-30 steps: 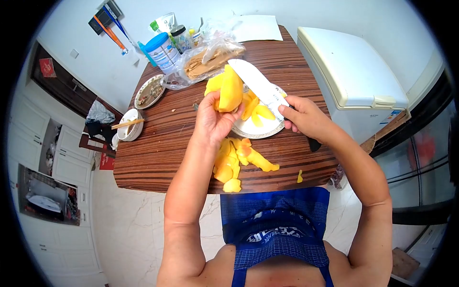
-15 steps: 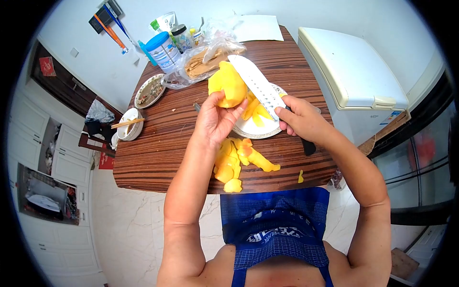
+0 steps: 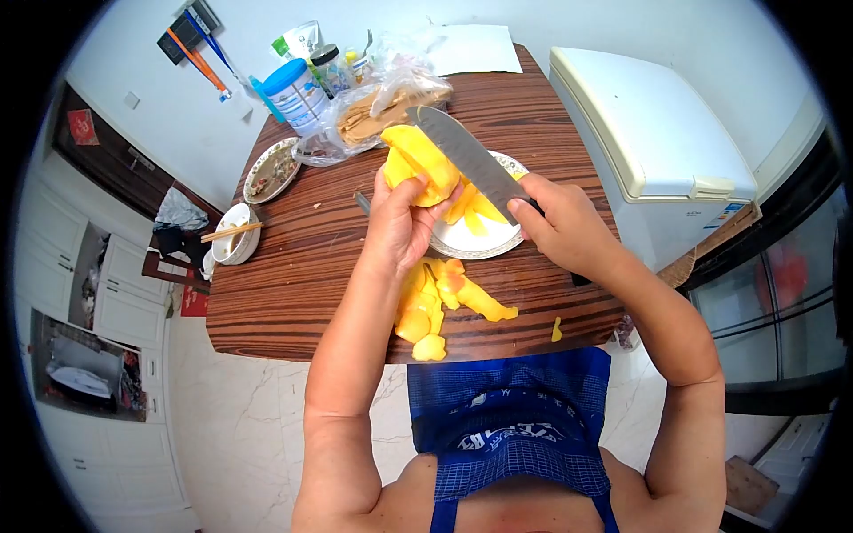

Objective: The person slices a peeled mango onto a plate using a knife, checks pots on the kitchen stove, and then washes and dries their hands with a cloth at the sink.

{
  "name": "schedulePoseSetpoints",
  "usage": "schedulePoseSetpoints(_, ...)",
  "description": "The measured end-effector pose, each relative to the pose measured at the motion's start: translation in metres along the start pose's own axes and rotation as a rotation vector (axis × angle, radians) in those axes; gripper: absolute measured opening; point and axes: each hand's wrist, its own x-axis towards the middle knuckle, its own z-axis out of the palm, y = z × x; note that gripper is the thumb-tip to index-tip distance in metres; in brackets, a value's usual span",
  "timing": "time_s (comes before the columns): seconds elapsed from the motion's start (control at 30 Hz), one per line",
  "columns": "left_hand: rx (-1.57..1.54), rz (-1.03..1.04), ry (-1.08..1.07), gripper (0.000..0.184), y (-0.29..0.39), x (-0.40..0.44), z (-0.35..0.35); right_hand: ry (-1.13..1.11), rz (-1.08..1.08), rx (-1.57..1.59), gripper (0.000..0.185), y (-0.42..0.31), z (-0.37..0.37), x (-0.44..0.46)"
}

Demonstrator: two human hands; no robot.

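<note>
My left hand (image 3: 401, 218) grips a peeled yellow mango (image 3: 418, 164) from below, its fingers wrapped round the near side. In my right hand (image 3: 565, 217) is the handle of a broad kitchen knife (image 3: 473, 164). The blade slants up to the left, lying along the right side of the mango; whether it cuts in, I cannot tell. Beneath it, a white plate (image 3: 475, 244) with a patterned rim carries several yellow mango slices (image 3: 475, 211). Yellow peelings (image 3: 418, 311) lie in a pile on the table near my left forearm.
On the wooden table (image 3: 293, 284) stand a blue-lidded can (image 3: 298, 93), jars and a plastic bag (image 3: 373, 115) at the back. A bowl with chopsticks (image 3: 238, 234) and an oval dish (image 3: 271, 171) are at the left. A white chest freezer (image 3: 653, 133) stands to the right.
The knife has turned, its blade face now dark instead of bright, and has shifted slightly left against the mango. My left hand has rotated the mango and lowered it a little.
</note>
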Motion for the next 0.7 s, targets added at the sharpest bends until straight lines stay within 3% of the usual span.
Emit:
schedulePoseSetpoints(0.43,0.099,-0.030,0.020,0.046,-0.006,0.002,-0.004,-0.020,0.006,-0.087,0.019,-0.003,0.003,0.010)
schedulePoseSetpoints(0.7,0.146,-0.006,0.043,0.045,-0.011,0.002,-0.004,-0.148,0.058,-0.150,0.021,0.000,0.013,0.014)
